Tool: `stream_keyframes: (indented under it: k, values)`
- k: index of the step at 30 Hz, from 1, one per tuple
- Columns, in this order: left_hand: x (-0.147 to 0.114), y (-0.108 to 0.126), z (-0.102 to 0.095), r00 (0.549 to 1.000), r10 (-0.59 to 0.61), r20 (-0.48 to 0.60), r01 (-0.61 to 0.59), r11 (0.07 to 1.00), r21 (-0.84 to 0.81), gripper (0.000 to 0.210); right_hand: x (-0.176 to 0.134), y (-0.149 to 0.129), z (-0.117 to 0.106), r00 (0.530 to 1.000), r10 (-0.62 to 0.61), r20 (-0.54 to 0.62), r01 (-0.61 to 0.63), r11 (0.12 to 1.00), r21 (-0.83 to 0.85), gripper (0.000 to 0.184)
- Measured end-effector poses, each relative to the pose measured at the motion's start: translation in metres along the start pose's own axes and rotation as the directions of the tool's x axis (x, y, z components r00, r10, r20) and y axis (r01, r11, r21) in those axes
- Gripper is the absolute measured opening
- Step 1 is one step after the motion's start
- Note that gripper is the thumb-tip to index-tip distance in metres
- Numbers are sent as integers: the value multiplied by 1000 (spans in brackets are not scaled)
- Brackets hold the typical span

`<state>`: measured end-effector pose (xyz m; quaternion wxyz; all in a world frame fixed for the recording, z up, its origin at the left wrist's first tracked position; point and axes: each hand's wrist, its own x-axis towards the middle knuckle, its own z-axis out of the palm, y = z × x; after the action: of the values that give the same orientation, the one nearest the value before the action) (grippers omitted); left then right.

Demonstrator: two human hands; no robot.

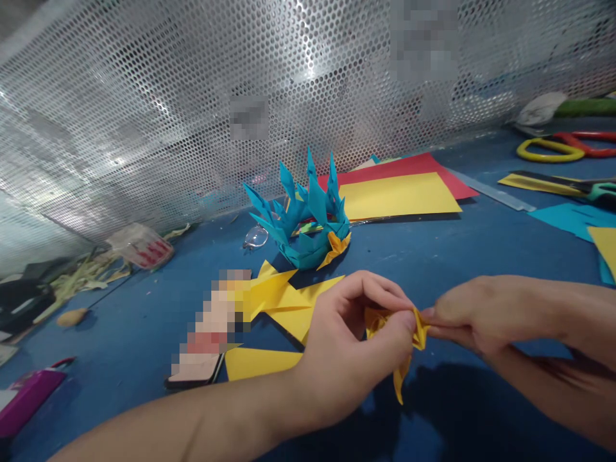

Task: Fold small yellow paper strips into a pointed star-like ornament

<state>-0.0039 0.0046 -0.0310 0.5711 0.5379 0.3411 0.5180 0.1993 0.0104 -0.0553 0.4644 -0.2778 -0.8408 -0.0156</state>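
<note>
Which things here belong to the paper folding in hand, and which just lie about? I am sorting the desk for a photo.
In use:
left hand and right hand, both pinching the small yellow folded piece
teal spiked paper ring
yellow folded sheets
yellow sheet on red sheet

Lying about:
scissors
ruler
phone
glasses

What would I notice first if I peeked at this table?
Probably the spiky teal paper crown in the middle of the blue table. Just in front of it, the left hand and right hand pinch a small folded yellow paper piece between them. Red and yellow sheets lie behind the crown.
</note>
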Motion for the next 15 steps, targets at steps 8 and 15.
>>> stream_keyframes:
  k: [8, 15]
  values:
    - [0, -1, 0, 1000, -13, 23, 12, 999, 36, 37, 2, -2, -2, 998, -9, 63, 3, 995, 101, 28]
    - [2, 0, 1, 1000, -6, -4, 6, 1000, -22, 35, 0, -3, -2, 999, -10, 35, 7, 997, 77, 28]
